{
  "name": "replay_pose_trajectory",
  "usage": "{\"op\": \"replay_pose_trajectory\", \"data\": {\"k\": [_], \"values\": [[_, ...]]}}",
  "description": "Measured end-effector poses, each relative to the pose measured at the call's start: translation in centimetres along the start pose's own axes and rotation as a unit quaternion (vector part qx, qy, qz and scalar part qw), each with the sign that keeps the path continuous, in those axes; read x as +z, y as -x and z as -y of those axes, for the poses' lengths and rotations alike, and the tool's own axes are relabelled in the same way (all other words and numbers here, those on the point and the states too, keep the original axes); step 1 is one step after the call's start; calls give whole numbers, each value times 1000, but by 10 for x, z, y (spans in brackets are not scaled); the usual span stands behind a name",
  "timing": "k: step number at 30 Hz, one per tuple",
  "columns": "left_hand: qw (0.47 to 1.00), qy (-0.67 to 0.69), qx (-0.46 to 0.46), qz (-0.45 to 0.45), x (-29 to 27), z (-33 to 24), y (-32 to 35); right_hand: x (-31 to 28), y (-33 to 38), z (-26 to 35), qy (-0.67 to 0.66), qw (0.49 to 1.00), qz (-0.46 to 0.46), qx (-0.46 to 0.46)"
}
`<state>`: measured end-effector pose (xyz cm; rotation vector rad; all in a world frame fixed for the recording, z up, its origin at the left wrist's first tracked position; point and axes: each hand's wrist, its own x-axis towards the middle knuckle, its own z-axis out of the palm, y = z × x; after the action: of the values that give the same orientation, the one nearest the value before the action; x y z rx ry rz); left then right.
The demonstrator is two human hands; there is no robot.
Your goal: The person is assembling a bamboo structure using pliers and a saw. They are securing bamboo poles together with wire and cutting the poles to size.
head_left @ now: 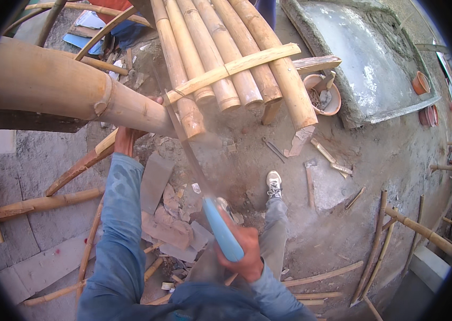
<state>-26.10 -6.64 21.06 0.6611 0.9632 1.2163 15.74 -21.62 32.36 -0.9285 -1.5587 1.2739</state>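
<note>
My right hand (246,250) is closed around the blue handle of a handsaw (222,229). The long thin blade runs up and away, alongside the cut end of a thick bamboo pole (135,111). Reaching in from the left, my left hand (125,138) grips that pole near its end; the palm is below it and fingertips show past its far side. Right beside the blade is a rack of several bamboo poles (226,69), crossed by a split bamboo strip (236,65). Where the blade meets the bamboo is partly blurred.
A concrete-rimmed trough (367,64) stands at the far right, next to a bucket (330,101) with tools. A hammer (310,184), pliers (274,150) and bamboo offcuts (333,159) lie on the ground. Broken slabs (167,230) lie between my arms; bamboo props (378,246) stand right.
</note>
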Motion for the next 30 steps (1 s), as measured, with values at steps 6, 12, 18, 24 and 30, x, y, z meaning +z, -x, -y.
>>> {"op": "replay_pose_trajectory", "data": {"k": [6, 12, 18, 24, 30], "values": [[997, 5, 20, -80, -72, 6, 25, 58, -102, -16, 50, 998, 25, 30], [997, 78, -17, -17, -8, 0, 8, 6, -4, 1, 0, 1000, 1, -5], [997, -25, -16, -73, 26, -12, 4, 51, -99, -27, 34, 999, 0, 24], [920, -376, 100, -56, 19, -4, 2, 6, 2, 0, 16, 1000, -1, -11], [577, -795, 184, -27, 24, -19, 7, 48, -89, -25, 30, 999, 9, 15]]}}
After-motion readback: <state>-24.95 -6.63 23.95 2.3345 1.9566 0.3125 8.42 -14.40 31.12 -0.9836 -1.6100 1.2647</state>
